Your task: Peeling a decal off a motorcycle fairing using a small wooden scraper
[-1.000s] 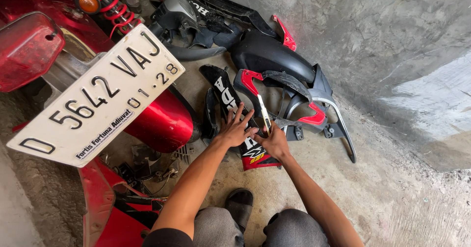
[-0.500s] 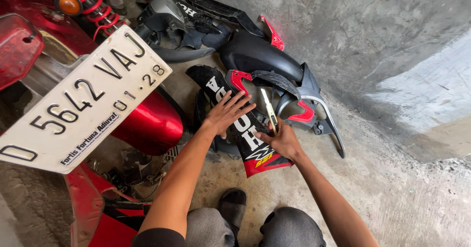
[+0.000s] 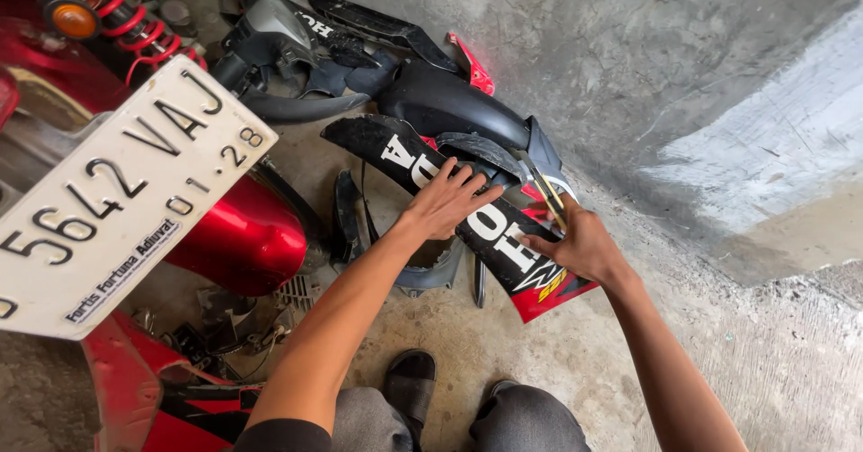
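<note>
Your left hand (image 3: 447,202) is lying flat with fingers spread on the black and red fairing panel (image 3: 490,227), while your right hand (image 3: 580,247) is gripping a screwdriver (image 3: 545,191) at the panel's far edge. If the tip is levering, it could slip, scratching the plastic or snapping a tab just beyond your fingers.

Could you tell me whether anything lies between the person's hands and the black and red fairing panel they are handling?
Nothing visible does. The left hand rests flat on the black and red fairing panel, and the right hand grips its edge while also holding a slim yellow-handled tool. Other black panels lie behind it.
</note>
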